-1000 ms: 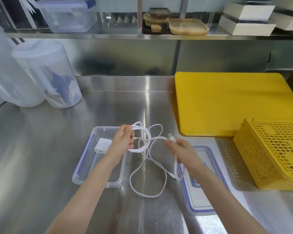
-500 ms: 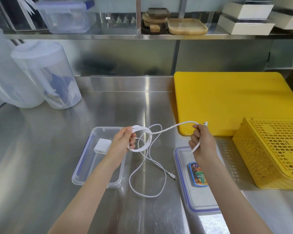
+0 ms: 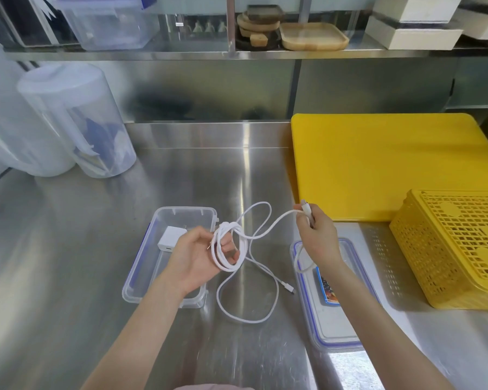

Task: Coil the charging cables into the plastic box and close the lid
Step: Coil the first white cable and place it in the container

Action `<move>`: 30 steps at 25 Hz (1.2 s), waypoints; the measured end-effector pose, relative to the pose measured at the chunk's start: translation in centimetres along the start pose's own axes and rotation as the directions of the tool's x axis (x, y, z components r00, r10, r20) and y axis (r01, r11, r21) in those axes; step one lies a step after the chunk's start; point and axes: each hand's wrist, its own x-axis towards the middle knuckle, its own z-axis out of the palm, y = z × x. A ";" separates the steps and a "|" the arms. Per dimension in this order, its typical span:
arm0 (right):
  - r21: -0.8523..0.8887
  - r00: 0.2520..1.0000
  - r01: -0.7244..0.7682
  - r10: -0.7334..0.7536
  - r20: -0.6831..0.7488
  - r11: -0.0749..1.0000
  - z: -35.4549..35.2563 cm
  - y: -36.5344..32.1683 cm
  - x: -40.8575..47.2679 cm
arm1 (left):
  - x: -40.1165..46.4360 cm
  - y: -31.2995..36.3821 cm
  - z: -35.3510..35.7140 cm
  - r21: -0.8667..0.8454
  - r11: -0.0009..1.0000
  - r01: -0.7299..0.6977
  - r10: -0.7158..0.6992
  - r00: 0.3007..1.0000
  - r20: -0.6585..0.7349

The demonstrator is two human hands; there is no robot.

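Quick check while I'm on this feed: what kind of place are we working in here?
Most likely a commercial or catering kitchen prep area. The work surface is a stainless steel counter with a steel backsplash and a steel shelf above it, and a large yellow cutting board lies at the right, with wooden trays on the shelf.

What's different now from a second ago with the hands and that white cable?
The right hand swung out to the right with a plug end, then came partway back, nearer the coil. The left hand kept its grip on the coil, now turned palm-up. The plastic box, charger block, lid and the loose cable on the counter stayed put.
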 end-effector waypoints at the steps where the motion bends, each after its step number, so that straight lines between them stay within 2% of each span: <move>1: 0.012 1.000 0.004 -0.003 -0.015 1.000 -0.1 -0.1 0.0 | 0.1 0.0 -0.1 0.012 1.000 0.006 -0.006 1.000 -0.024; 4: 0.110 0.996 0.002 0.008 -0.094 0.994 -0.7 -0.8 0.0 | 0.4 -0.2 -0.1 0.167 0.985 0.043 -0.024 0.993 -0.115; 8: 0.222 0.983 0.071 -0.030 -0.184 0.973 -2.1 -2.9 0.3 | 0.0 -0.8 0.2 0.415 0.901 0.126 -0.107 0.992 -0.069; 11: 0.244 0.983 0.150 -0.119 -0.137 0.958 -2.7 -4.7 0.3 | -0.4 -0.5 0.8 0.518 0.839 0.165 -0.203 0.979 0.017; 14: 0.250 0.990 0.141 -0.140 -0.025 0.958 -2.6 -5.8 0.2 | -0.2 -0.4 1.4 0.693 0.702 0.163 -0.240 0.971 0.015; 16: 0.243 0.989 0.143 -0.146 -0.008 0.959 -2.5 -5.8 0.0 | 0.0 -0.6 1.8 0.744 0.654 0.137 -0.191 0.981 -0.013; 18: 0.229 0.989 0.142 -0.144 -0.006 0.963 -2.5 -5.6 0.0 | -0.1 -0.6 1.8 0.747 0.657 0.096 -0.125 0.992 -0.018; 21: 0.196 0.993 0.117 -0.119 0.002 0.974 -2.7 -5.1 0.0 | -0.4 -0.2 1.5 0.766 0.640 0.053 -0.127 0.991 0.038; 24: 0.182 0.992 0.122 -0.125 0.009 0.976 -2.4 -4.8 -0.1 | -0.7 0.0 1.7 0.865 0.502 0.016 -0.201 0.975 0.099; 27: 0.159 0.991 0.128 -0.132 0.016 0.979 -2.0 -4.7 -0.1 | -0.4 -0.5 2.4 0.937 0.348 0.017 -0.229 0.971 0.068; 29: 0.136 0.990 0.137 -0.142 0.029 0.981 -1.9 -4.5 -0.1 | -0.2 -0.8 2.5 0.947 0.320 0.018 -0.156 0.987 0.034; 30: 0.118 0.988 0.148 -0.153 0.030 0.982 -1.9 -4.3 -0.2 | -0.1 -0.8 2.5 0.932 0.361 0.016 -0.110 0.994 0.026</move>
